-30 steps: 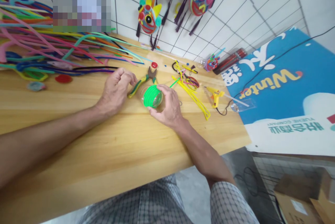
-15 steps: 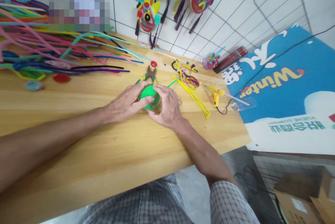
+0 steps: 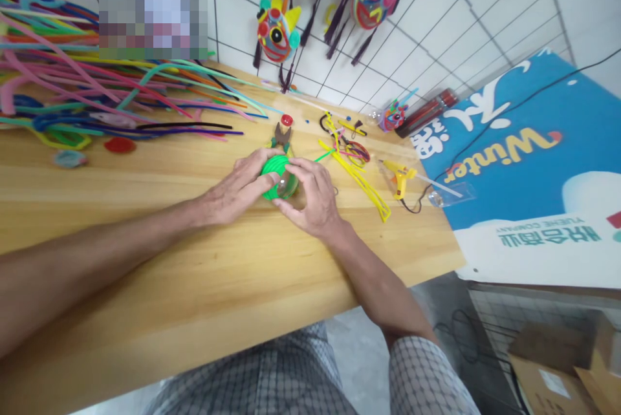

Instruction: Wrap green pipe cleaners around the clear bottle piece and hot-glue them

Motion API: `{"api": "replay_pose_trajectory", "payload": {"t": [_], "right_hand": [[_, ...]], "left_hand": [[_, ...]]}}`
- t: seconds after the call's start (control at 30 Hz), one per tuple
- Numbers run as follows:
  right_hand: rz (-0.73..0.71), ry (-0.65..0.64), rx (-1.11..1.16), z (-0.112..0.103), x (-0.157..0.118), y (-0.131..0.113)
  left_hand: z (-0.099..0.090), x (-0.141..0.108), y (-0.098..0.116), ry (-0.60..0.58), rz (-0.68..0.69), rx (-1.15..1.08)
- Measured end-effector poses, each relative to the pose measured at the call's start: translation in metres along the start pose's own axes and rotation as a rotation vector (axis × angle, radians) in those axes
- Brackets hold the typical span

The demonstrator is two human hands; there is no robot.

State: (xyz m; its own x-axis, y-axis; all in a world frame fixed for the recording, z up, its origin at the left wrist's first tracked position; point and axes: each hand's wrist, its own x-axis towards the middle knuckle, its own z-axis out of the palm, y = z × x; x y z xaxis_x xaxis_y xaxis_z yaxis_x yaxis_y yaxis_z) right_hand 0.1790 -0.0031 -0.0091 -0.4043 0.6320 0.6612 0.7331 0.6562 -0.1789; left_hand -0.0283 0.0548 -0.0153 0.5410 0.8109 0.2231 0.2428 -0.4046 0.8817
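Note:
Between my two hands sits a clear ball (image 3: 284, 187), its left part covered by coils of green pipe cleaner (image 3: 272, 172). My left hand (image 3: 245, 181) is closed on the wrapped side, thumb across the front. On the right side, my right hand (image 3: 313, 198) curls round the ball with its fingertips at the top and thumb below. A loose green end sticks out to the upper right, past my right fingers. Just beyond the ball lie pliers (image 3: 282, 137), jaws pointing away, their handles partly hidden. A small red round piece (image 3: 286, 120) rests behind them.
Many coloured pipe cleaners (image 3: 160, 88) cover the table's left back. Bent yellow pipe cleaners (image 3: 361, 182) and a yellow glue gun (image 3: 402, 180) with a black cord lie to the right. Decorated balls (image 3: 276, 33) hang on the wall grid. A blue printed board (image 3: 524, 163) stands at right.
The ball has turned slightly, showing more green coils and more of its clear side. Both hands keep hold, with small finger shifts. The view has moved a little.

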Motion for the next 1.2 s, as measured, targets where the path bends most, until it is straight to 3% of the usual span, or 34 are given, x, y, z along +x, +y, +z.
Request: {"api": "replay_pose_trajectory", "payload": {"t": [0.2, 0.53, 0.77, 1.03, 1.2], "right_hand": [[0.091, -0.07, 0.0, 0.0, -0.002, -0.001], [0.094, -0.09, -0.011, 0.003, -0.003, -0.001], [0.111, -0.098, -0.008, 0.004, -0.003, 0.0], [0.068, -0.07, 0.025, 0.012, -0.004, 0.0], [0.067, -0.063, 0.011, 0.014, -0.003, 0.0]], "left_hand": [[0.0, -0.001, 0.003, 0.019, 0.017, 0.044], [0.001, -0.001, 0.001, -0.017, -0.001, 0.125], [-0.001, -0.001, 0.002, 0.002, -0.02, 0.013], [0.002, 0.004, -0.009, 0.239, -0.047, -0.276], [-0.001, 0.014, -0.013, 0.4, -0.091, -0.303]]}}
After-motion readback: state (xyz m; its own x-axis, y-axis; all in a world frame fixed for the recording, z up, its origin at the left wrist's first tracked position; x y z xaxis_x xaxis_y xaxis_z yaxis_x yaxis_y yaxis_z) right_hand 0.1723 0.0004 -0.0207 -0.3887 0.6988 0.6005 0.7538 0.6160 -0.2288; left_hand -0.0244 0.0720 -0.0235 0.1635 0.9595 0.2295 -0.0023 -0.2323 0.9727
